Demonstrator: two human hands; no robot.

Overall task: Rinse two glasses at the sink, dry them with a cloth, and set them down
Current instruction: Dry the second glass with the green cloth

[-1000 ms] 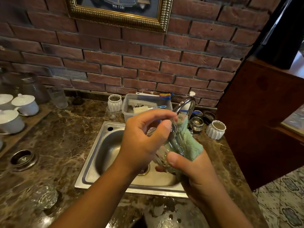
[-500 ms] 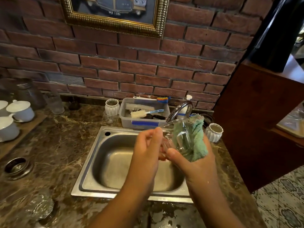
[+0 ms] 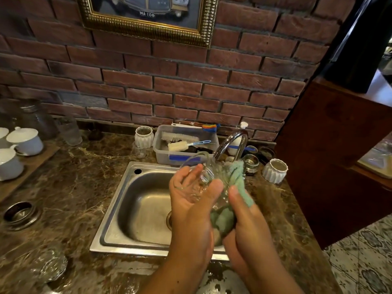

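Over the steel sink [image 3: 118,211] I hold a clear glass [image 3: 203,175] tilted, its mouth toward the wall. My left hand [image 3: 191,200] wraps its side, fingers curled around it. My right hand [image 3: 246,225] presses a green cloth [image 3: 237,181] against the glass's right side and base. Part of the cloth is bunched between my two hands. A second clear glass [image 3: 47,265] lies on the counter at the lower left.
The chrome tap [image 3: 231,143] arches just behind the glass. A plastic tub of brushes [image 3: 182,145], white ribbed jars [image 3: 275,171], white lidded cups [image 3: 25,141] on a wooden board, and a metal ring [image 3: 20,214] stand around the marble counter. A wooden cabinet [image 3: 331,158] stands at the right.
The glass and cloth have turned in my hands. My left hand shifted from gripping over the top to cupping the glass's side, and more of the sink basin shows.
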